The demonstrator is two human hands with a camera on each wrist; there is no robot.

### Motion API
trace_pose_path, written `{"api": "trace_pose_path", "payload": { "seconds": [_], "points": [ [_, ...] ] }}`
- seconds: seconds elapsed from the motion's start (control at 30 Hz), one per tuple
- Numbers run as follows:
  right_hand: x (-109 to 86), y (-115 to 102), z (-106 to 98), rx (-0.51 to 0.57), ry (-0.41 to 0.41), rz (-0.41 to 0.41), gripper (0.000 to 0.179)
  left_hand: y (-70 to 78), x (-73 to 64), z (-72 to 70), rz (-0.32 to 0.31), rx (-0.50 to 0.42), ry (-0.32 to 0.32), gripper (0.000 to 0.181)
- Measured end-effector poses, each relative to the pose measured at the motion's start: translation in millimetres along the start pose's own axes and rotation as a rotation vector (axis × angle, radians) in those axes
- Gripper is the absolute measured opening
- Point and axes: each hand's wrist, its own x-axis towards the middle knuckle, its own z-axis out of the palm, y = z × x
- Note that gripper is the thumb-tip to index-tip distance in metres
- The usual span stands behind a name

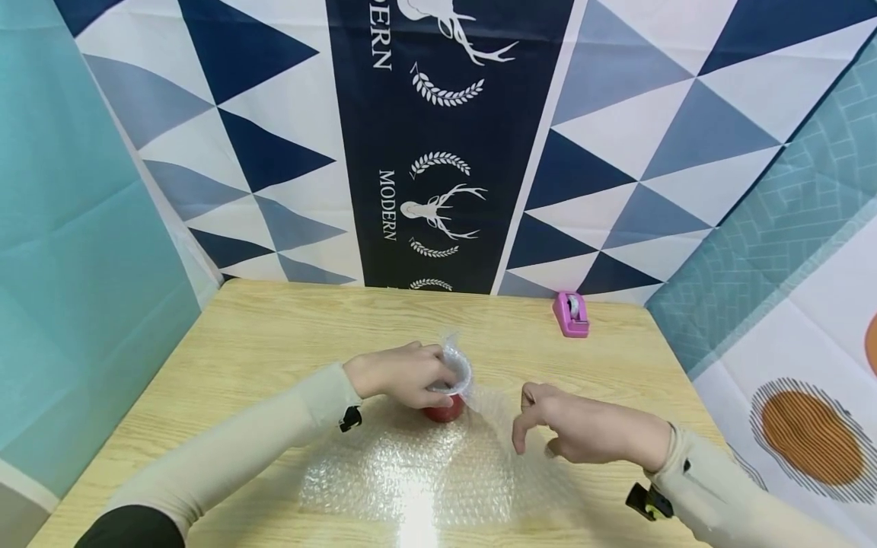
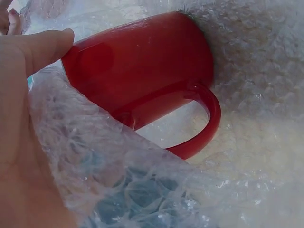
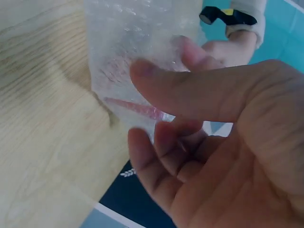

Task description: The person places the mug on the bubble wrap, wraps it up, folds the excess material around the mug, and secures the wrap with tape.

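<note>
A glossy red mug stands on a sheet of bubble wrap, part of which is folded up over its far side. My left hand grips the mug at its top, with the bubble wrap bunched under the fingers. The left wrist view shows the thumb against the mug's rim and the mug's handle showing beside the folded film. To the right, my right hand hovers over the wrap's right side. Its fingers are loosely bent with nothing between them, as the right wrist view shows.
A pink tape dispenser sits near the back right edge of the wooden table. A patterned cloth hangs behind the table's far edge. Teal cloth covers the left side.
</note>
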Motion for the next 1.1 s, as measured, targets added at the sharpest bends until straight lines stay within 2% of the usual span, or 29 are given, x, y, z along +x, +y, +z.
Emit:
{"api": "trace_pose_path", "payload": {
  "seconds": [0.13,0.2,0.37,0.47,0.67,0.8,0.93,1.1],
  "points": [
    [-2.2,-2,3,-0.089,0.045,-0.012,0.037,1.3,0.7,0.2,-0.017,0.025,-0.012,0.03],
    [-0.7,0,3,-0.082,0.083,-0.049,0.027,1.7,0.8,0.4,-0.02,0.036,-0.014,0.028],
    [8.1,2,-1,0.062,0.153,-0.111,0.006,1.9,1.1,2.8,-0.013,0.069,-0.01,0.026],
    [13.2,2,-2,0.12,0.189,-0.109,0.011,1.7,1.5,4.3,-0.003,0.087,-0.003,0.025],
    [22.3,1,-3,0.18,0.258,-0.058,0.013,1.9,2.3,4.2,0.0,0.057,0.001,0.023],
    [31.3,2,-2,0.142,0.372,-0.028,0.006,2.6,2.6,3.4,-0.006,0.051,-0.006,0.022],
    [39.6,4,-1,0.167,0.462,0.037,0.005,2.5,3.4,3.5,-0.002,0.068,-0.008,0.022],
    [47.0,5,0,0.239,0.503,0.105,0.006,0.4,3.1,4.3,0.015,0.06,0.027,0.022]
  ]
}}
